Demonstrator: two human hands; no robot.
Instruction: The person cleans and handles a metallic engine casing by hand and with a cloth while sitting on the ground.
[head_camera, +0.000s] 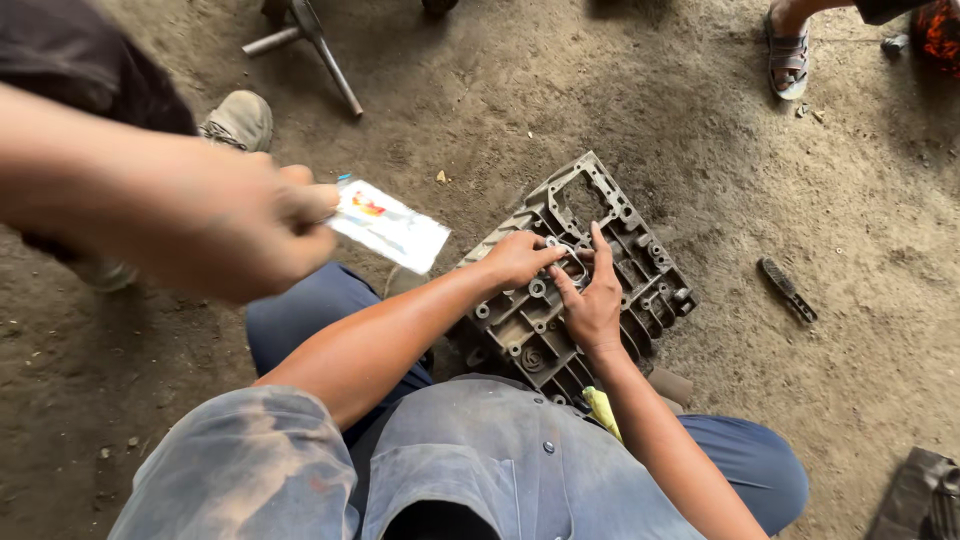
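Head view, casting: a grey metal casting (580, 285) with many pockets and bolt holes lies on the dirt floor (480, 120), tilted, its far corner pointing to about 1 o'clock from my knees.

Head view, left hand: my left hand (517, 258) rests on the middle of the casting, fingers curled narrow onto a small round fitting (570, 262) — whether it pinches that piece or only presses on it, I cannot tell.

Head view, right hand: my right hand (592, 300) lies flat on the casting just at 4 o'clock of the left, fingers spread and pointing to 12 o'clock, fingertips touching the same spot; it grips nothing that I can see.

Head view, other person: a hand (225, 225) at 9 o'clock, close to the camera, holds a small white packet (390, 225) by its edge, well apart from the casting.

Head view, around: a dark flat tool (788, 290) lies at 3 o'clock on the floor, a metal stand leg (335, 65) at 11 o'clock, a sandalled foot (788, 50) at 1 o'clock, a yellow rag (603, 410) at my lap.

Step in hand: I judge it as working a small part at the casting's centre — seating it or freeing it, I cannot say which.

Next move calls for: steady pressure from the flat hand while the curled fingers do the fine work, and care that the casting does not rock on the loose dirt.
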